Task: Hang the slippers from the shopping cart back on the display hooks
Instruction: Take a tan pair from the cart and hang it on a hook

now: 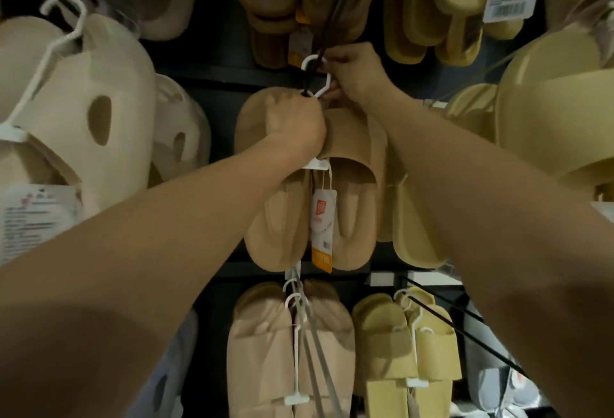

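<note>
Both forearms reach up from the lower edge toward the rack; the left hand [294, 125] has its grip curled tight round the toe end of the tan slippers [345, 191], whose long axis hangs straight down below it; the right hand [352, 75], higher and just beside, pinches the white hanger [315, 80] at the dark display hook [324, 48], seemingly looped on.

Approach to the black hook [319, 62] is tight. Tan slippers [265, 2] hang close above it; cream clogs [83, 112] crowd the left, yellow slides [558, 118] the right. Both forearms fill the lower middle. A dark open gap [206, 62] lies left of the hook. Below, grey rods [312, 351] and a black rod [465, 338] jut outward.
</note>
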A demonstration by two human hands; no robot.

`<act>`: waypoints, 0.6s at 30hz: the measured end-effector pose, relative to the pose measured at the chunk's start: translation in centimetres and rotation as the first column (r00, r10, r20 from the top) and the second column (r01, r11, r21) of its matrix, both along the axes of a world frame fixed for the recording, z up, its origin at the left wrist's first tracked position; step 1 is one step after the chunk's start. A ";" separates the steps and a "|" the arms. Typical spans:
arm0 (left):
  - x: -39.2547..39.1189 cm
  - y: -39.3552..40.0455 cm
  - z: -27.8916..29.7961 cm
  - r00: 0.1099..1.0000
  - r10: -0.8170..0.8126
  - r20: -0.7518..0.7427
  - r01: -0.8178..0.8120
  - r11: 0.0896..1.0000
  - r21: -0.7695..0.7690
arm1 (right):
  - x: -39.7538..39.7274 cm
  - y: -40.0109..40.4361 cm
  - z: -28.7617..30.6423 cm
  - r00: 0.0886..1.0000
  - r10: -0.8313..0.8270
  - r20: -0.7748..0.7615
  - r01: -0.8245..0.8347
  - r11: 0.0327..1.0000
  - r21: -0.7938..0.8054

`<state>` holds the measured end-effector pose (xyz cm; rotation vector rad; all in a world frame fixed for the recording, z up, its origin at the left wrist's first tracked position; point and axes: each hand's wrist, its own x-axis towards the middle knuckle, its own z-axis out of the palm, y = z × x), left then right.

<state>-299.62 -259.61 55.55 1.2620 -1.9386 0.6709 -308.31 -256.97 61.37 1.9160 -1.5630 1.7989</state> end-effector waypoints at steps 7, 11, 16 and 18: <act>-1.3 -2.1 -1.2 0.999 0.027 -0.035 -0.026 0.999 0.024 | -0.1 -2.2 -1.7 0.998 -0.010 0.055 0.013 0.999 -0.040; -1.4 -2.2 -1.4 0.999 0.031 -0.040 -0.030 0.999 0.009 | -0.1 -2.8 -2.7 0.998 -0.057 0.017 0.058 0.992 -0.110; 0.0 -0.5 -1.6 0.994 -0.059 -0.090 0.055 0.997 -0.044 | 0.5 -2.0 -3.3 0.908 -0.365 -0.207 0.321 0.922 -0.216; 0.3 0.9 -1.6 0.994 -0.066 -0.090 0.054 0.990 -0.127 | 0.8 -0.9 -3.8 0.845 -0.453 -0.285 0.387 0.885 -0.257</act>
